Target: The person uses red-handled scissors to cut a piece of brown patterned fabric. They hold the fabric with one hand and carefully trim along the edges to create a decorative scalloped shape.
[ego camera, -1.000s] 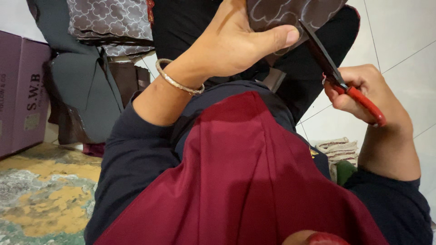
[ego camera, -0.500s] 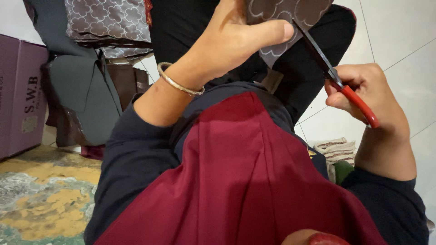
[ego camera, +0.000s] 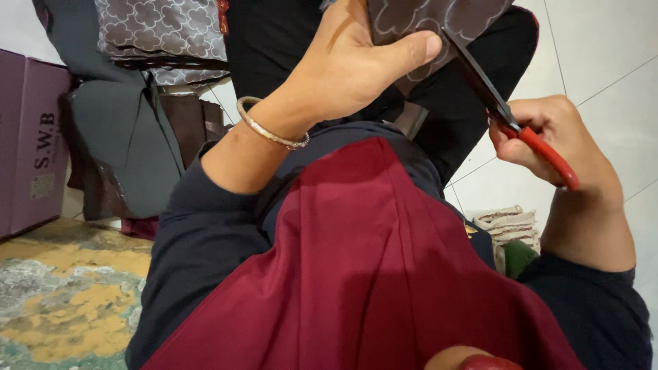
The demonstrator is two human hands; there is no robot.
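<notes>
In the hands: patterned fabric [ego camera: 439, 17], red-handled scissors [ego camera: 510, 120].

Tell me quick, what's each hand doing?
Left hand: closed, gripping patterned fabric.
Right hand: closed on red-handled scissors, blades at the fabric.
</notes>
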